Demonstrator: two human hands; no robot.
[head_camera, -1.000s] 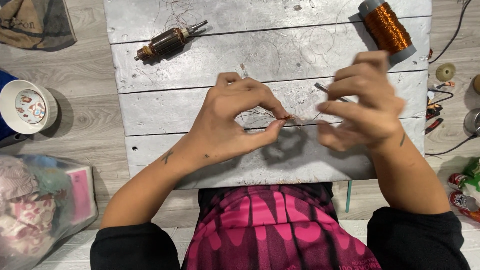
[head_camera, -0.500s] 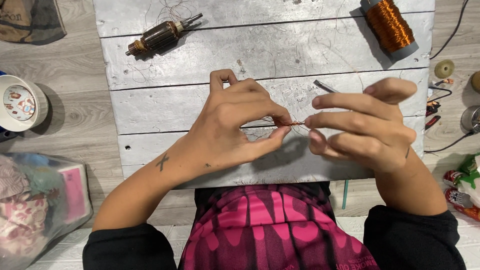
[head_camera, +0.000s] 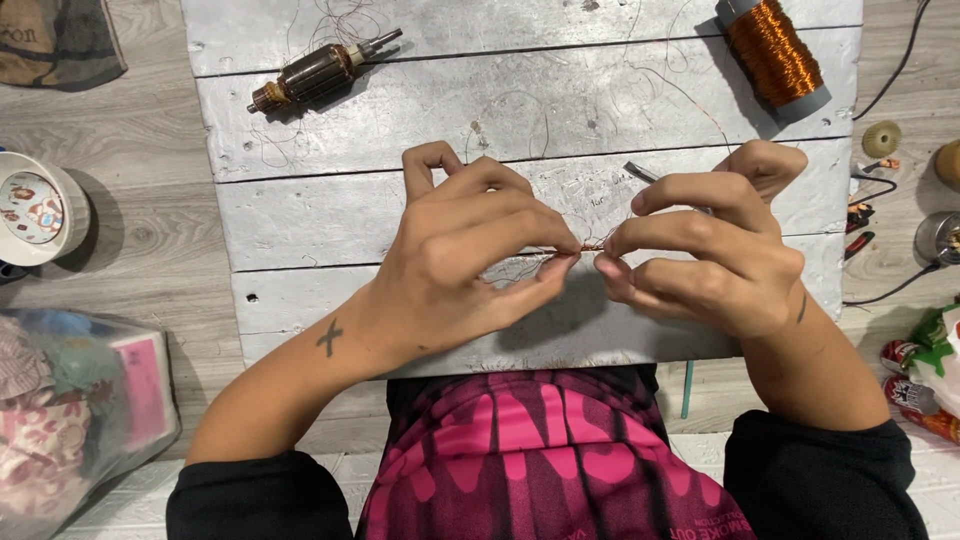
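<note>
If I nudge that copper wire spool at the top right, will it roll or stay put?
The copper wire spool lies on its side on the grey plank table, so it would probably roll. Its thick, dense winding suggests it is heavy for its size. A thin strand seems to trail from it, which might drag.

A clear plastic bag (head_camera: 70, 410) lies near left on the floor, stuffed with patterned cloth and a pink flat packet (head_camera: 143, 390). At the near right edge sit red-and-green snack wrappers (head_camera: 925, 375).

copper wire spool (head_camera: 772, 55) cut off at top, wire strand (head_camera: 590, 245) mostly hidden by fingertips
</note>
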